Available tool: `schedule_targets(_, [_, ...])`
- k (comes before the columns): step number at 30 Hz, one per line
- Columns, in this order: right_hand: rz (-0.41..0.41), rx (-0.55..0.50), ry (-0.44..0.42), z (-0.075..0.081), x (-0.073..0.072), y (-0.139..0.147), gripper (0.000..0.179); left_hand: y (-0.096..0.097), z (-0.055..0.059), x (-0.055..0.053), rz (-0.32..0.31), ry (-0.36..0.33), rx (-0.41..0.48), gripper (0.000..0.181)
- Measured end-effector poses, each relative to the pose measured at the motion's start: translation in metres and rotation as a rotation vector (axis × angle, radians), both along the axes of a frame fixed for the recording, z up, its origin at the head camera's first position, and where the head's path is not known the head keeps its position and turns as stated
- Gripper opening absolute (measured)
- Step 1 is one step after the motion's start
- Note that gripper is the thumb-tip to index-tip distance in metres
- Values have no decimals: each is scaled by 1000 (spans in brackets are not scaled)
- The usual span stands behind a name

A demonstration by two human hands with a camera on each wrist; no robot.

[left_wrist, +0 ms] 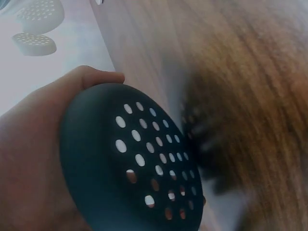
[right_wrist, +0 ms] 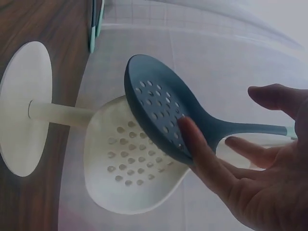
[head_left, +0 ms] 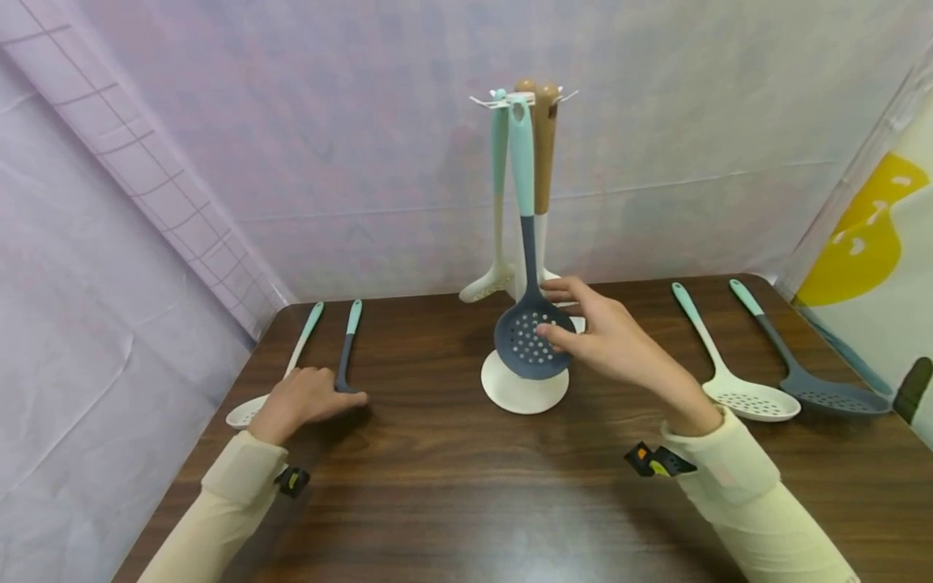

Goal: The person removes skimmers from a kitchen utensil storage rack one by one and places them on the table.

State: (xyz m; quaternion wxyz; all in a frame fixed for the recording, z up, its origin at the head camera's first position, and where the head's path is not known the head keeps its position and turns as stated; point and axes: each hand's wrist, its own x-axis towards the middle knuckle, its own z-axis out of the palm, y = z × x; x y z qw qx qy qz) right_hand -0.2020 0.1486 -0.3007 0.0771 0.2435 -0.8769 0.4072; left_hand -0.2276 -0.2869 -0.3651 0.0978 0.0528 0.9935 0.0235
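A dark grey skimmer (head_left: 528, 251) with a mint handle hangs from the white utensil stand (head_left: 510, 398). My right hand (head_left: 615, 336) is at its perforated bowl, fingers spread; in the right wrist view the thumb (right_wrist: 195, 139) lies over the bowl's face. Behind it hangs a white perforated utensil (right_wrist: 113, 183). At the table's left side, my left hand (head_left: 309, 397) grips the head of a second dark grey skimmer (left_wrist: 86, 149), whose mint-ended handle points to the back. Its thumb (left_wrist: 103, 76) lies along the rim; most other fingers are hidden behind the bowl.
Beside my left hand lies a white skimmer (head_left: 244, 413). A white slotted utensil (head_left: 754, 401) and a dark grey slotted one (head_left: 838, 397) lie at the right. More utensils, some with brown handles (head_left: 545, 162), hang on the stand. A cloth backdrop (head_left: 364, 162) rises behind the table.
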Motion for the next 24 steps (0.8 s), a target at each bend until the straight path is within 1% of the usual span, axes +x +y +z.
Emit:
schedule_targets(5, [-14, 18, 1, 0, 1, -1, 52, 2, 4, 1, -12, -31, -7, 68])
schedule_targets(9, [-60, 43, 10, 0, 2, -1, 49, 2, 3, 1, -15, -31, 3, 68])
schedule_targets(12, [-113, 73, 34, 0, 3, -1, 46, 1, 2, 2, -19, -27, 17, 71])
schedule_targets(16, [-195, 112, 99, -2, 3, -3, 38, 0, -2, 3, -14, -9, 33, 79])
schedule_targets(19, [-240, 106, 159, -4, 2, -5, 28, 0, -4, 3, -14, 11, 36, 85])
schedule_targets(21, [-255, 87, 195, -6, 0, -6, 21, 0, -4, 3, -16, 22, 38, 88])
schedule_targets(24, [-258, 62, 234, -8, -1, -7, 17, -1, -5, 2, -18, 34, 40, 89])
